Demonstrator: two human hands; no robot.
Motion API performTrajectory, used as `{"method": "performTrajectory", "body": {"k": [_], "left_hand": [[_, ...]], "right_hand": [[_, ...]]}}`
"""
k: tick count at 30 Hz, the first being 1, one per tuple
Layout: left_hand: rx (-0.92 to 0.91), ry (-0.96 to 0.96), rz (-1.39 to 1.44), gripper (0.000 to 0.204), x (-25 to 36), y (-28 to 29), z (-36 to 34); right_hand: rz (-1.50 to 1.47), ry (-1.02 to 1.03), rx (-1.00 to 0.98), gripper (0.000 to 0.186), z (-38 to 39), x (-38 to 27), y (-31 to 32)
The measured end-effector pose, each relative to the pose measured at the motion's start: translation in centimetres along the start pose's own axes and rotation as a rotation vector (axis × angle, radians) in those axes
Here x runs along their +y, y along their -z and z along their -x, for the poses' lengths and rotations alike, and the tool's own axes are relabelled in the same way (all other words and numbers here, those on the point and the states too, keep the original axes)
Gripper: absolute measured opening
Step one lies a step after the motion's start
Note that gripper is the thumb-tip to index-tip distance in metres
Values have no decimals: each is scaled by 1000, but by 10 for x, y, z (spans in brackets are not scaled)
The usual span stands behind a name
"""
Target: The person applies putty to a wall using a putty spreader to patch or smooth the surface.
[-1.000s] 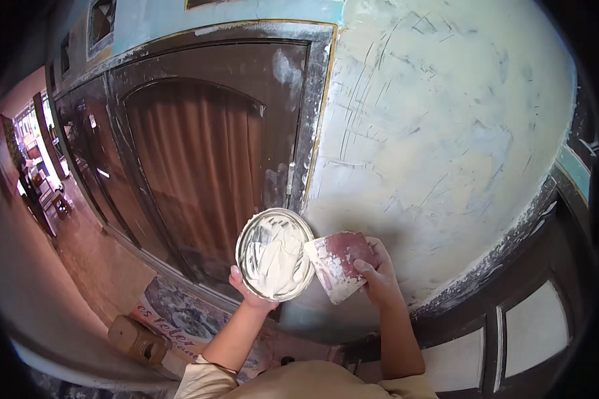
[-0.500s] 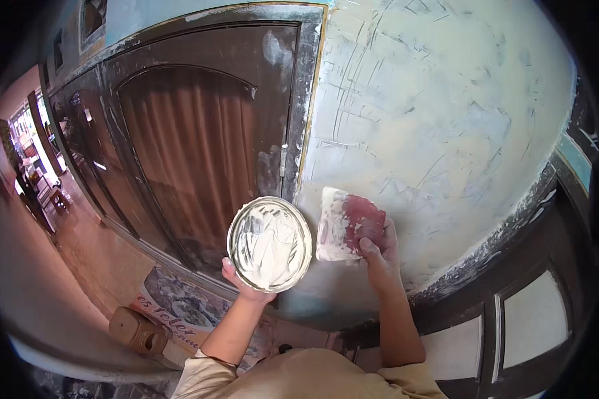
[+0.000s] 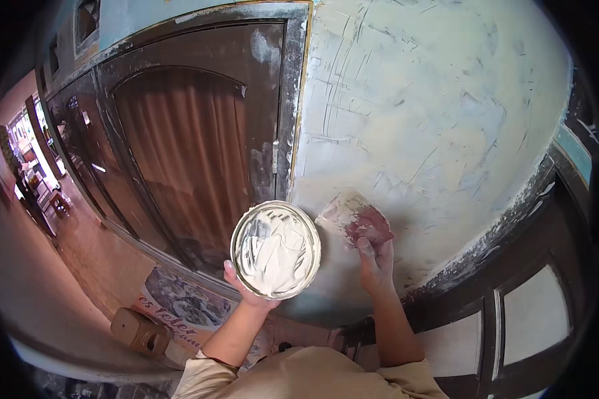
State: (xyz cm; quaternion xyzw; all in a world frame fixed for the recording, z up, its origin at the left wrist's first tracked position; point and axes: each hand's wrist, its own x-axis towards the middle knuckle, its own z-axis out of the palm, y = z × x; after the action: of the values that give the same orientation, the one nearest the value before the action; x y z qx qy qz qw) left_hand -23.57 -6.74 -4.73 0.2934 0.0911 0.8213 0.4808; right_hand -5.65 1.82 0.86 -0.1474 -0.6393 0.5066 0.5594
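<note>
A round metal lid (image 3: 275, 250) smeared with creamy white paste rests in my left hand (image 3: 249, 289), whose fingers curl around its lower left edge. My right hand (image 3: 376, 269) grips a maroon rectangular scraper (image 3: 369, 226) caked with white paste, its thumb over the lower part. The scraper is tilted and blurred toward its pale edge, close against the pale, patchily plastered wall (image 3: 432, 120) right of the lid. I cannot tell whether its edge touches the wall.
A dark brown door (image 3: 263, 106) with a curtained pane stands left of the wall. A second dark door (image 3: 539, 219) runs along the lower right. A brown stool (image 3: 136, 329) and a printed banner (image 3: 176, 292) lie low at left, beside a passage (image 3: 86, 253) leading toward a bright doorway.
The scraper has left the lid, moved up and right toward the wall, and turned. The lid first rose slightly, then shifted a little right. The surroundings have shifted slightly left in view.
</note>
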Motion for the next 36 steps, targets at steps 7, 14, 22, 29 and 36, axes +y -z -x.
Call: {"method": "performTrajectory", "body": {"k": [7, 14, 22, 29, 36], "left_hand": [[8, 13, -23, 98, -11, -21, 0], [92, 46, 8, 99, -18, -27, 3], [108, 92, 94, 95, -25, -32, 5], [39, 78, 186, 96, -18, -34, 12], [74, 39, 112, 98, -23, -23, 11]], "right_hand": [[140, 56, -33, 50, 5, 8, 17], [721, 273, -109, 24, 8, 3, 24], [836, 322, -172, 26, 4, 6, 34], [739, 159, -19, 24, 5, 10, 56], [229, 91, 43, 35, 7, -3, 68]]}}
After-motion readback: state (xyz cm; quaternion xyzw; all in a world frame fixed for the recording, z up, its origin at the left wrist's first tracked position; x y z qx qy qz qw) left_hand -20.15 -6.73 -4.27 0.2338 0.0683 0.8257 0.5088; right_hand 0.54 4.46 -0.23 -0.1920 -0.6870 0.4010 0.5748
